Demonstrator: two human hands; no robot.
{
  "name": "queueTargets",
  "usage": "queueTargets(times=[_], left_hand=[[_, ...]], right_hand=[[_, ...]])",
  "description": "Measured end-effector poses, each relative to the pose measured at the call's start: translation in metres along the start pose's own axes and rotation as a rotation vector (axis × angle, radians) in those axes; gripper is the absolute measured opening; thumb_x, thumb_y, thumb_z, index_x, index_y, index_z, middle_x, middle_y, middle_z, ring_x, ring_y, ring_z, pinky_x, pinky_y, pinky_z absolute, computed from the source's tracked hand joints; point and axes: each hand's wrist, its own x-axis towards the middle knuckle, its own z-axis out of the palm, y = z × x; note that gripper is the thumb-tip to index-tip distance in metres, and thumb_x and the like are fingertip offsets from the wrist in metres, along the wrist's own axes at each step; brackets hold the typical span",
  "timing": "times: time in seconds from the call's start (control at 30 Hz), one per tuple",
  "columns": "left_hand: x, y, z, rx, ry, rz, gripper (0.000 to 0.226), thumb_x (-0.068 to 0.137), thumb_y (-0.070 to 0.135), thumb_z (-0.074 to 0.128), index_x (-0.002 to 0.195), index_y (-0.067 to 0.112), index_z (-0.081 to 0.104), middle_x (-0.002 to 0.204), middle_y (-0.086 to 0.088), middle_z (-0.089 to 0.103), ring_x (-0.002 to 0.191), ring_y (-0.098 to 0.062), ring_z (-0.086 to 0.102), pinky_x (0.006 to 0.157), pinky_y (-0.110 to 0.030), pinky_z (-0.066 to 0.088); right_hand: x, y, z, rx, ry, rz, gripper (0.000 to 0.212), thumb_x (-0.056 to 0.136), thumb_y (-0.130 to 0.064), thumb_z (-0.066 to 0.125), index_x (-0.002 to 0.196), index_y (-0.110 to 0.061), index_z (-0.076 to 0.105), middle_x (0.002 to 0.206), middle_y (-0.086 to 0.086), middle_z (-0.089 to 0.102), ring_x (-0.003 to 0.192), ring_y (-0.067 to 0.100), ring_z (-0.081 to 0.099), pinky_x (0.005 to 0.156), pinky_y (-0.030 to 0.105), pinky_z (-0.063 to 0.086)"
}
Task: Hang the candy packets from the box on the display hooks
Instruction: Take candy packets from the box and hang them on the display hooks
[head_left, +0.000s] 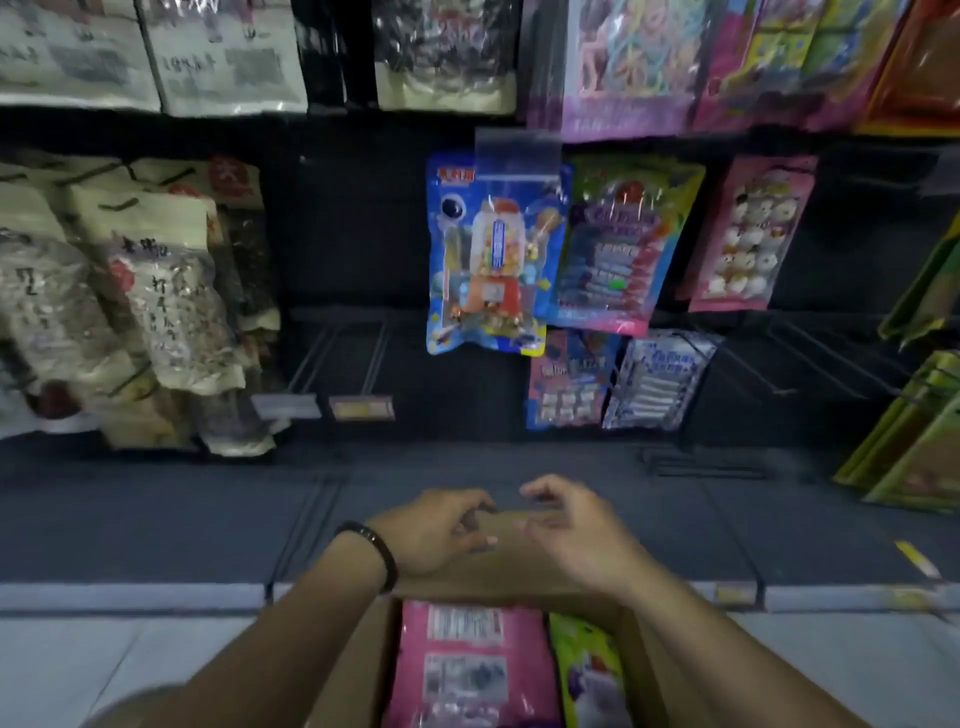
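**A:** What hangs at the far left?

**B:** Beige snack bags (130, 291), packed close on their hooks. Just right of them, two bare display hooks (337, 358) stick out, each with a price tag (284, 406) at its tip.

**A:** And in the middle?

**B:** A blue candy packet (488, 260) hangs under a clear tag holder (518, 153). A purple-and-green packet (618, 244) hangs beside it and overlaps its right edge. Further right is a pink packet (748, 234).

**A:** Where are the hands?

**B:** Low in the centre, above the far flap of the cardboard box (498, 571). The left hand (436, 530) has a black bracelet (375, 545) at the wrist. Its fingers are loosely curled and grasp nothing. The right hand (576, 530) is just beside it, with fingers relaxed, slightly spread and also empty. Both hands are blurred, so I cannot tell whether any fingertip touches the flap.

**A:** What's in the box?

**B:** A pink candy packet (467, 670) lies with its back label up. A green candy packet (587, 670) lies just right of it, against the box wall.

**A:** And at the right edge?

**B:** Yellow-green packs (914, 441), crowded on their hooks
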Motion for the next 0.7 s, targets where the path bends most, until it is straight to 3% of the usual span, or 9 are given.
queueTargets(times=[0.03,0.1,0.2,0.37,0.5,0.7], left_hand=[[-0.004,0.001,0.013,0.053,-0.089,-0.020,0.047,0.099,0.047,0.066,0.142,0.030,0.057,0.131,0.004,0.068,0.116,-0.016,0.065,0.102,-0.033,0.051],[-0.009,-0.008,0.048,0.163,-0.217,-0.046,0.044,0.098,0.038,0.070,0.139,0.023,0.063,0.135,-0.001,0.067,0.124,-0.022,0.062,0.104,-0.031,0.049],[-0.020,-0.032,0.113,0.185,-0.293,-0.161,0.048,0.095,0.041,0.075,0.137,0.022,0.064,0.142,-0.003,0.063,0.128,-0.022,0.060,0.105,-0.030,0.045],[-0.042,-0.069,0.202,0.128,-0.340,-0.342,0.065,0.094,0.044,0.074,0.150,0.024,0.049,0.159,-0.006,0.045,0.143,-0.027,0.048,0.118,-0.040,0.041],[-0.052,-0.081,0.237,0.211,-0.348,-0.381,0.082,0.090,0.046,0.077,0.158,0.027,0.035,0.161,-0.004,0.042,0.144,-0.028,0.046,0.117,-0.042,0.043],[-0.048,-0.075,0.274,0.301,-0.429,-0.353,0.077,0.084,0.041,0.085,0.149,0.023,0.049,0.149,-0.006,0.058,0.136,-0.028,0.056,0.115,-0.041,0.045]], right_hand=[[-0.012,0.015,0.011,-0.009,-0.041,0.039,0.022,0.079,-0.046,0.077,0.098,-0.043,0.065,0.116,-0.009,0.069,0.109,0.012,0.068,0.098,0.029,0.053],[-0.034,0.040,0.029,-0.040,-0.114,0.114,0.009,0.084,-0.037,0.076,0.085,-0.036,0.066,0.101,-0.004,0.075,0.098,0.020,0.072,0.091,0.035,0.056],[-0.059,0.068,0.050,-0.216,-0.302,0.191,0.020,0.097,-0.023,0.069,0.082,-0.034,0.061,0.086,-0.015,0.068,0.082,0.010,0.067,0.070,0.026,0.051],[-0.077,0.099,0.070,-0.377,-0.502,0.252,0.010,0.098,-0.038,0.068,0.089,-0.036,0.065,0.111,-0.006,0.071,0.107,0.018,0.066,0.097,0.035,0.054],[-0.078,0.104,0.068,-0.406,-0.544,0.250,0.004,0.099,-0.039,0.068,0.099,-0.035,0.067,0.113,-0.004,0.068,0.106,0.018,0.064,0.093,0.034,0.054],[-0.073,0.112,0.057,-0.432,-0.523,0.249,0.040,0.100,-0.038,0.071,0.138,-0.027,0.064,0.136,-0.002,0.063,0.118,0.018,0.061,0.098,0.033,0.051]])
